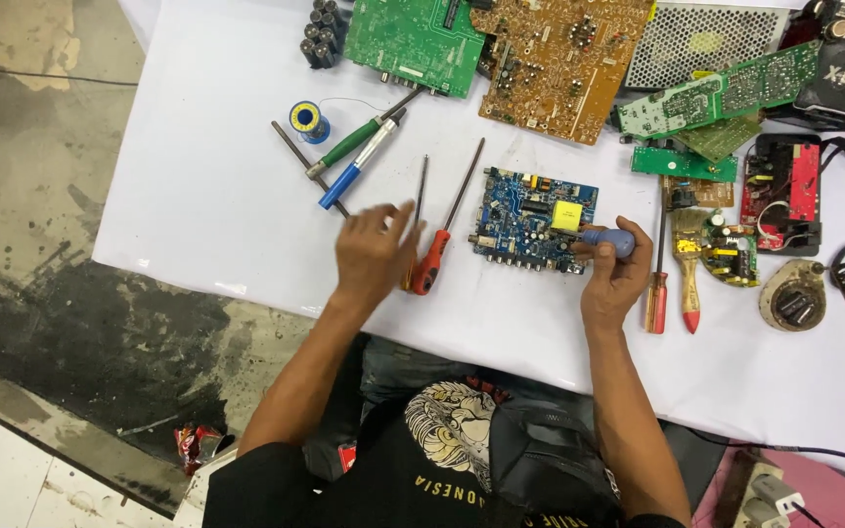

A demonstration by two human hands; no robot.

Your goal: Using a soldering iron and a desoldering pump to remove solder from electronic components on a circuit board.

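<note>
While a person sits at a table covered in white sheeting (198, 196), the head camera looks straight down on both bare forearms; beyond the table's left edge lies a worn, dark-stained concrete floor (41, 293) with pale tiles at the bottom left corner.

The right hand (613, 269) is closed around the blue handle of a small screwdriver (606, 239). The tool lies nearly level, its long axis running left to right, with the tip end pointing left onto the right edge of a small blue circuit board (530, 220). That board sits flat near the table's middle, its longer side also running left to right, a yellow part near its upper right corner.

The left hand (372, 249) hovers with fingers spread and slightly blurred (it grips nothing) just over two screwdrivers lying side by side: one with a red handle (432, 262), and a thinner one (416, 230) whose handle is mostly hidden. Both point away from the person, tips leaning slightly right.

Further up and left lie a green-handled tool (349, 145), a blue-handled tool (344, 181) and a spool of solder wire (307, 119). Larger green and brown circuit boards (559, 59) crowd the far edge. Right of the hand rest another red-handled screwdriver (655, 293) and a small paintbrush (687, 264).
</note>
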